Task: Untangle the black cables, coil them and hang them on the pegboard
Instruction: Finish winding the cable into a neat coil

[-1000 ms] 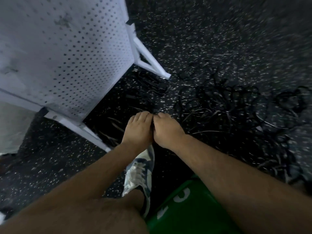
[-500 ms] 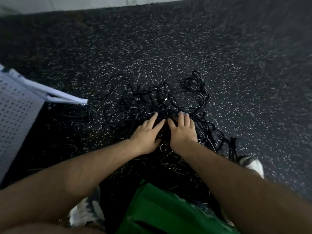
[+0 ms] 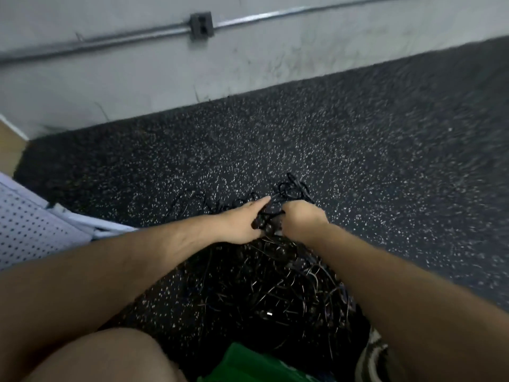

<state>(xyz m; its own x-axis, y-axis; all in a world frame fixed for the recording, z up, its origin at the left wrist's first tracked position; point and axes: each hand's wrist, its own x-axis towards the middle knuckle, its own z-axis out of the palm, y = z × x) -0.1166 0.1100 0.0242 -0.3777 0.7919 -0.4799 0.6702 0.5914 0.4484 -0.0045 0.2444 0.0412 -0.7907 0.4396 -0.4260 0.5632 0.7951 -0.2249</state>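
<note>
Flat a moment ago, the fingers (image 3: 261, 204) of my left hand (image 3: 242, 221) and right hand (image 3: 301, 219) now clamp a bunch of black cables (image 3: 275, 285), the heap just below them, so untangling begins.

Both hands are deep in the black cables (image 3: 275, 285), a dark mass with no single strand traceable. The right hand (image 3: 300, 221) shows knuckles only, its fingers curled under out of sight. The left hand (image 3: 242, 224) has its lower fingers buried behind a clump, so the grip is unclear. At the left edge the pegboard (image 3: 33, 224) is cut off. Bottom right, the shoe (image 3: 371, 359) is half behind the forearm and clipped. A green shape (image 3: 248, 365) at the bottom edge is unidentifiable. The floor (image 3: 454, 161) on the right smears into blur.
</note>
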